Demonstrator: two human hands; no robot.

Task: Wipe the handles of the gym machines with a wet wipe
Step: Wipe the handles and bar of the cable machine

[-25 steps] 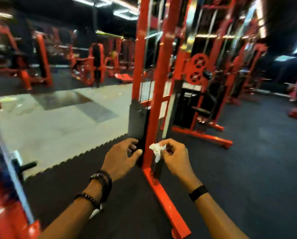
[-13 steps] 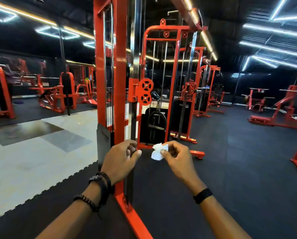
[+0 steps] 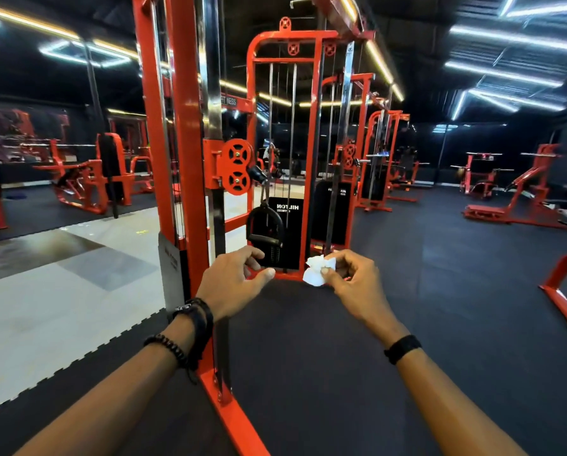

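My right hand (image 3: 351,281) pinches a crumpled white wet wipe (image 3: 318,271) between thumb and fingers, held in the air at chest height. My left hand (image 3: 232,281) hovers to the left of it with fingers loosely curled and thumb out, holding nothing. Just above my left hand hangs a black stirrup handle (image 3: 265,227) on a strap from the red pulley (image 3: 237,166) of the red cable machine (image 3: 186,133). The handle is apart from both hands.
The cable machine's red base rail (image 3: 239,419) runs along the black rubber floor between my forearms. A black weight stack (image 3: 287,232) stands behind the handle. More red machines stand at the left (image 3: 87,179) and right (image 3: 519,195); a red frame (image 3: 562,291) sits at the right edge.
The view has tilted up and shifted, so the hanging handle and pulley now sit just above my hands. My hands have spread slightly apart; the wipe stays pinched in my right hand.
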